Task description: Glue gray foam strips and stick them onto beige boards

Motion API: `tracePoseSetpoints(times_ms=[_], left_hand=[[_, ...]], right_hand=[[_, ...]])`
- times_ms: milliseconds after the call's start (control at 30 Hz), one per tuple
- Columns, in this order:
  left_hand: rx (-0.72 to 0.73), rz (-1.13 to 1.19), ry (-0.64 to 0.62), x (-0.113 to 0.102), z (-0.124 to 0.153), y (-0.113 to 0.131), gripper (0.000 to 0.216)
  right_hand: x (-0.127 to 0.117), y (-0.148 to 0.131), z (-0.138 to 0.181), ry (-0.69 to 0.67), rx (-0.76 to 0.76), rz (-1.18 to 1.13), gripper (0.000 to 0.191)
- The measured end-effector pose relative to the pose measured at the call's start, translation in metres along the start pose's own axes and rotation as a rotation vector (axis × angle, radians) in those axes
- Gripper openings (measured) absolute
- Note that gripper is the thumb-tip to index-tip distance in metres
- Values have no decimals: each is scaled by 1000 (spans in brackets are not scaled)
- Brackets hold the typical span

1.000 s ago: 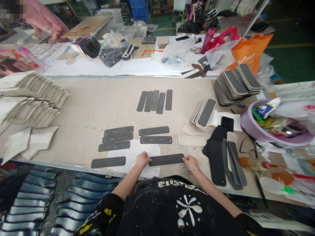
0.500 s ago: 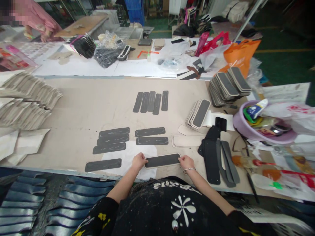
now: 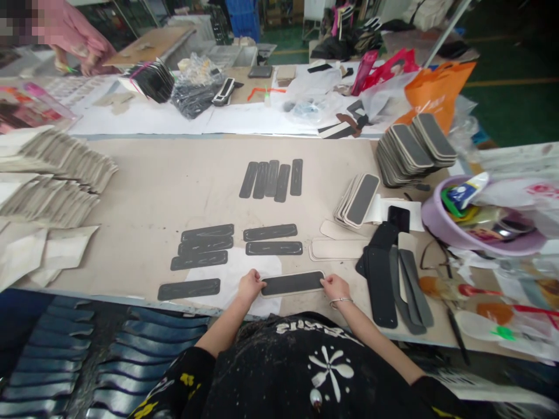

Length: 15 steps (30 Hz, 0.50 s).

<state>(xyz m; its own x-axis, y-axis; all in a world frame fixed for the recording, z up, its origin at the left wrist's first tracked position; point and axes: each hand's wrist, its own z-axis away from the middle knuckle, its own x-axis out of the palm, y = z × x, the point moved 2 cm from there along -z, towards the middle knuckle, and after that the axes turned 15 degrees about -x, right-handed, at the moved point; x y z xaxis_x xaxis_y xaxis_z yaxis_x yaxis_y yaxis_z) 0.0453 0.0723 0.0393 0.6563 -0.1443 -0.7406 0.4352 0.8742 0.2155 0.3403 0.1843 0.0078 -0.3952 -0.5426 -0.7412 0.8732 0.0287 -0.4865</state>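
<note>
A long dark grey strip with a pale border (image 3: 293,283) lies crosswise in front of me, close to the table's front edge. My left hand (image 3: 251,285) pinches its left end, and my right hand (image 3: 335,287), with a bracelet at the wrist, pinches its right end. White paper (image 3: 271,266) lies partly under its left side. Several dark grey strips with shiny streaks lie nearby, among them a single strip (image 3: 188,289) to the left and a strip (image 3: 273,248) just beyond. Pale strips (image 3: 336,249) lie flat beyond my right hand.
Stacks of bordered grey strips (image 3: 406,148) stand at the right, beside a purple basin (image 3: 437,224) of odds and ends. Black and grey pieces (image 3: 381,285) lie right of my hand. Pale piles (image 3: 52,174) fill the left side. A person in pink (image 3: 74,35) is across the tables.
The whole view has shifted slightly, so things appear a little farther right. Both hands keep hold of the bordered strip's ends, with no clear movement over the table.
</note>
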Motion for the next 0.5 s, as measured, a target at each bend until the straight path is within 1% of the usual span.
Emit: tracePoseSetpoints(times_ms=[167, 300, 500], left_hand=[[13, 8, 41, 0, 1, -7, 23], [54, 19, 24, 1, 1, -13, 14], [79, 11, 9, 1, -1, -14, 16]], right_hand=[[1, 1, 1, 16, -16, -11, 20], [1, 3, 1, 27, -26, -12, 18], [-1, 2, 1, 25, -14, -17, 18]])
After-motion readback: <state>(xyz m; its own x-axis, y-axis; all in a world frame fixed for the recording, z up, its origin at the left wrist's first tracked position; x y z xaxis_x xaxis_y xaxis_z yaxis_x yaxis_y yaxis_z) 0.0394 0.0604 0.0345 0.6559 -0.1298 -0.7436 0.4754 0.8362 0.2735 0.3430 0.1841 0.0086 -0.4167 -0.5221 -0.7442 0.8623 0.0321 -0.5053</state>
